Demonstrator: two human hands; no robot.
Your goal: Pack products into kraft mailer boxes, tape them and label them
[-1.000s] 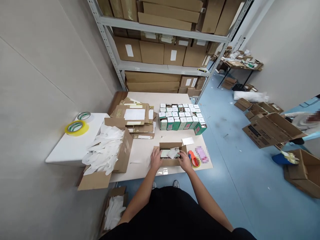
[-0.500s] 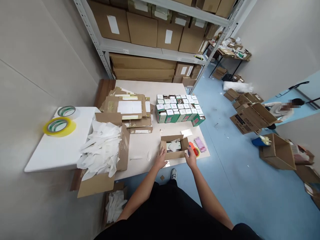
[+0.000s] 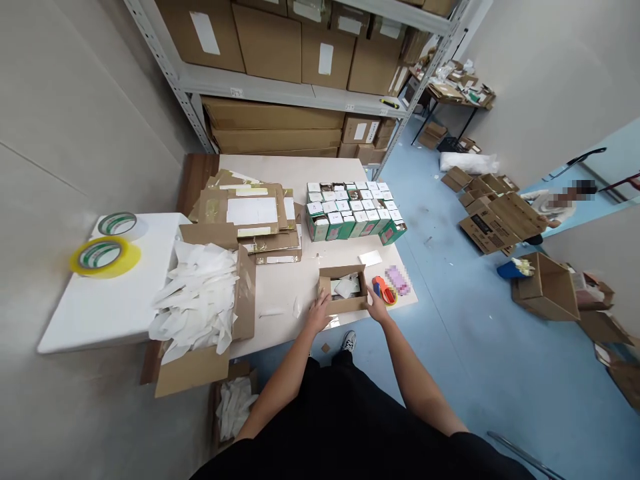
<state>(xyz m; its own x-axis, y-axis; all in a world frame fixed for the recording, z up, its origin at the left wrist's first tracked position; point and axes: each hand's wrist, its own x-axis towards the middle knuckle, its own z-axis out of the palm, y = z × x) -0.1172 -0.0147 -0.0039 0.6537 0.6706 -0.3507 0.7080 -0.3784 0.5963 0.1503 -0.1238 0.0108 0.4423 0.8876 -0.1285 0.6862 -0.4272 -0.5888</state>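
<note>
A small open cardboard box (image 3: 345,303) with white packets inside sits near the front edge of the beige table (image 3: 285,287). My left hand (image 3: 319,312) rests at the box's front left corner, fingers spread on the table and against the cardboard. My right hand (image 3: 377,308) is at the box's right side. Its fingertips reach an orange and blue tape dispenser (image 3: 384,291), and they are too small to show any grip.
A block of green-and-white small boxes (image 3: 355,215) and flattened cartons (image 3: 250,217) lie farther back. A carton of white bags (image 3: 200,297) stands left, beside tape rolls (image 3: 103,257) on a white side table. Shelving holds cartons behind. Another person (image 3: 550,203) crouches among floor boxes at right.
Both hands have come out of the small box. The left hand has settled at its front left corner. The right hand has shifted right to the tape dispenser.
</note>
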